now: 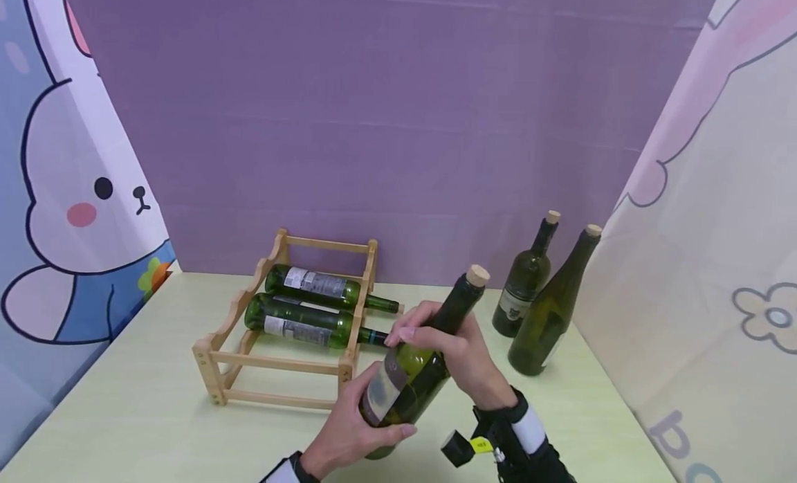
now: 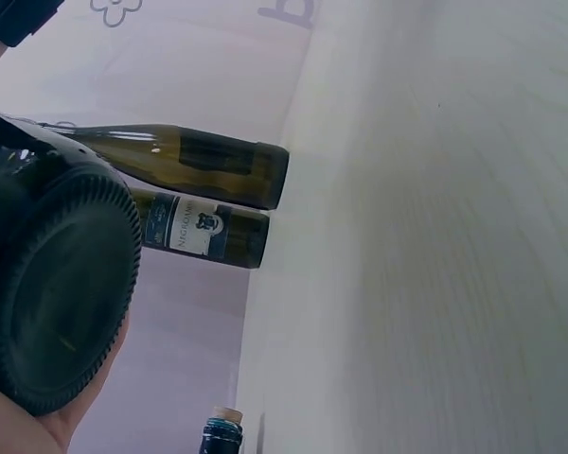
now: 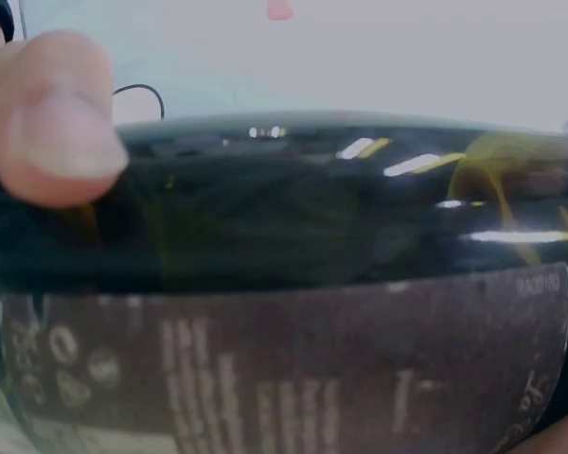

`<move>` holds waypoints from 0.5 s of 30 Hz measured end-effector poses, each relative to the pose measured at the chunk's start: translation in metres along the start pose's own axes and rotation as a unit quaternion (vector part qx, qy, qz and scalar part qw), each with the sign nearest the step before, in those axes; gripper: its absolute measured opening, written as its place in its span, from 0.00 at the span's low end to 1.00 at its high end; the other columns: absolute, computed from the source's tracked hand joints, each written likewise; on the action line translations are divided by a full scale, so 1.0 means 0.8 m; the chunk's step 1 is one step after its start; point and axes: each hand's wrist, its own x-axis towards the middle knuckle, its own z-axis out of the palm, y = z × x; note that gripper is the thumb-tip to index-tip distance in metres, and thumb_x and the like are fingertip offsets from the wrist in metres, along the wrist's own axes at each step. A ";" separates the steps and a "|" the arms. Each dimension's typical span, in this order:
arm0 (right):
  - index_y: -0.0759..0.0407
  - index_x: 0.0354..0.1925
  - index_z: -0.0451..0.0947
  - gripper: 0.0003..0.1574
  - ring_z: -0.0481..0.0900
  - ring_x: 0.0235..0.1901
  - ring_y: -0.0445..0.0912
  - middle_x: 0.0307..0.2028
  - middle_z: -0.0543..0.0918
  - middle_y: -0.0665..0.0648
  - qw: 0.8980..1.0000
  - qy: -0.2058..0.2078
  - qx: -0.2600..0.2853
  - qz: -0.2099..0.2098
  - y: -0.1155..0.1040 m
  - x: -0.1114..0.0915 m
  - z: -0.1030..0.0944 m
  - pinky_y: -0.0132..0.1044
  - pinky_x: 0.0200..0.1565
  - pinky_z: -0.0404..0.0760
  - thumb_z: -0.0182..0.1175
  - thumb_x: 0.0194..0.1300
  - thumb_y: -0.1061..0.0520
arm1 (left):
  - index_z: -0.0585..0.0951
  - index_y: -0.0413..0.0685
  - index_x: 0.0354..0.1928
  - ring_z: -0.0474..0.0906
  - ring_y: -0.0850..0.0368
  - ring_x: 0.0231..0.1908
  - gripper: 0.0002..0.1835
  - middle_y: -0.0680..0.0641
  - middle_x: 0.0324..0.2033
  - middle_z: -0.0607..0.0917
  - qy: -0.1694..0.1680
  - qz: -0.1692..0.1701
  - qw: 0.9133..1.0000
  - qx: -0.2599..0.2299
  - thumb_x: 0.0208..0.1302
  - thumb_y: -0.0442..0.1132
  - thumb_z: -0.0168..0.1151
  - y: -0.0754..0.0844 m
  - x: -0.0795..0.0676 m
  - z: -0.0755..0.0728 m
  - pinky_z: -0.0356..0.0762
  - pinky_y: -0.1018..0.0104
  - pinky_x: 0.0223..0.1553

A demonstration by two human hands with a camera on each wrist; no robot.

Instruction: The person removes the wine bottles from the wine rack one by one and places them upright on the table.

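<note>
You hold the corked bottle [image 1: 428, 383] tilted at the lower centre of the frame, its cork [image 1: 478, 276] toward the upper right. Your left hand [image 1: 350, 426] grips the lower body, thumb and fingers on opposite sides; your right hand [image 1: 465, 358] is wrapped round the neck and shoulder. Expect rigid, smooth glass, probably slippery, breakable and heavier toward the base; best support it low and steady the neck, clear of the wooden rack [image 1: 280, 363] at centre left.

Purple cloth [image 1: 398, 123] behind the pale table [image 1: 143, 407], cartoon-animal panel [image 1: 56, 192] at left, flower-print panel [image 1: 697, 261] at right.
</note>
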 end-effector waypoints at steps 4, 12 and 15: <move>0.49 0.33 0.84 0.11 0.86 0.40 0.49 0.34 0.90 0.48 1.000 -0.001 -0.002 -0.016 0.000 -0.001 0.000 0.53 0.53 0.77 0.58 0.65 0.63 | 0.72 0.64 0.68 0.82 0.53 0.52 0.35 0.46 0.58 0.81 -0.012 -0.021 1.000 -0.012 0.58 0.37 0.73 0.002 0.001 0.000 0.80 0.60 0.51; 0.49 0.33 0.84 0.12 0.86 0.40 0.49 0.34 0.90 0.48 1.000 -0.003 -0.002 -0.012 -0.003 -0.002 -0.003 0.54 0.52 0.77 0.58 0.65 0.64 | 0.71 0.59 0.70 0.80 0.55 0.52 0.33 0.44 0.58 0.80 -0.046 -0.016 0.998 -0.029 0.64 0.39 0.69 0.001 -0.001 -0.005 0.79 0.61 0.52; 0.50 0.32 0.84 0.12 0.87 0.40 0.49 0.34 0.90 0.49 1.000 -0.004 0.004 -0.010 -0.006 -0.002 -0.007 0.51 0.52 0.79 0.57 0.65 0.65 | 0.68 0.57 0.72 0.80 0.57 0.52 0.29 0.42 0.58 0.80 -0.062 0.008 0.998 -0.024 0.71 0.43 0.62 0.004 -0.001 -0.012 0.78 0.61 0.52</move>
